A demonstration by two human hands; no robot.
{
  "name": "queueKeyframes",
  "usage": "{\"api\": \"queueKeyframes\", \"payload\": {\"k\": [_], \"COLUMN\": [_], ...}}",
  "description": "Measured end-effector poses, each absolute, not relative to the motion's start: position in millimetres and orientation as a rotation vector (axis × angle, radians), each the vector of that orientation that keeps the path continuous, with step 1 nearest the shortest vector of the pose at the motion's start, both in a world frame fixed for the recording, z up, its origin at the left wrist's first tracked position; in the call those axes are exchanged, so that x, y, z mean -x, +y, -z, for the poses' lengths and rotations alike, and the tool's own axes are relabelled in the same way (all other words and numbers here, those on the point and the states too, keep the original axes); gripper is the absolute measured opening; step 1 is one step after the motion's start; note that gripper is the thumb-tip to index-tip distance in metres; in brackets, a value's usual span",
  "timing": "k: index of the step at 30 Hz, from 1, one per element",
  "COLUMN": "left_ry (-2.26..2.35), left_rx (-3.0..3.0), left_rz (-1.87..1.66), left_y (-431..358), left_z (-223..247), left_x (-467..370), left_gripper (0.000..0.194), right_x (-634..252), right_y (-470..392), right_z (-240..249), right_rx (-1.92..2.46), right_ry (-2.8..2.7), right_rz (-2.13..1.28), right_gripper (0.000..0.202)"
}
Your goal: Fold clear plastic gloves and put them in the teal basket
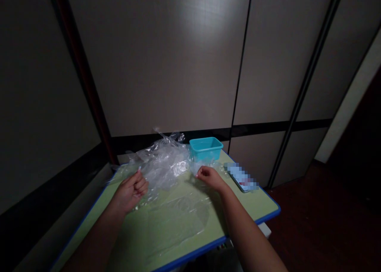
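Note:
My left hand [132, 189] is closed, fingers curled, over the left side of the green table [190, 260]; a small pale bit shows at its fingertips, too small to name. My right hand [208, 176] is pinched closed in front of the turquoise basket [205, 155]; what its fingertips hold, if anything, is too small to tell. Behind and between the hands lies a crumpled heap of clear plastic [166, 161]. A flat clear plastic sheet or bag [178, 220] is spread on the table nearer to me, below both hands.
A phone [241, 177] with its screen lit lies at the table's right edge. Tall panelled cabinet doors [178, 65] stand right behind the table. A dark red floor [312, 224] shows at the right.

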State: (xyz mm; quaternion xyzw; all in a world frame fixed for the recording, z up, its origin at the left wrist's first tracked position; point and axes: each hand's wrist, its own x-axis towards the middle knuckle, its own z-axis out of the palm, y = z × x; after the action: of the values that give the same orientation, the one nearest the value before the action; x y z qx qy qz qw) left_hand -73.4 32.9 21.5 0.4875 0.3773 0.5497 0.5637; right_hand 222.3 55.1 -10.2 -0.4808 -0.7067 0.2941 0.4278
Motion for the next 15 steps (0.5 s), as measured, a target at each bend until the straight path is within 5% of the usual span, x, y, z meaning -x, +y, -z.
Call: {"api": "queueKeyframes", "payload": {"k": [9, 15], "left_ry": [1.301, 1.342], "left_rx": [-2.339, -2.505], "left_rz": [-0.843, -0.506], "left_y": [26.4, 20.2], "left_z": [-0.6, 3.7], "left_x": [44.7, 42.6], "left_gripper": [0.025, 0.026], "right_x": [-227.4, -225.9], "right_y": [40.1, 39.9], "right_z": [3.7, -0.6], "right_rx": [1.807, 2.087], "right_ry": [-2.056, -1.987], "right_rz": [-0.386, -0.314], "right_gripper": [0.038, 0.052]}}
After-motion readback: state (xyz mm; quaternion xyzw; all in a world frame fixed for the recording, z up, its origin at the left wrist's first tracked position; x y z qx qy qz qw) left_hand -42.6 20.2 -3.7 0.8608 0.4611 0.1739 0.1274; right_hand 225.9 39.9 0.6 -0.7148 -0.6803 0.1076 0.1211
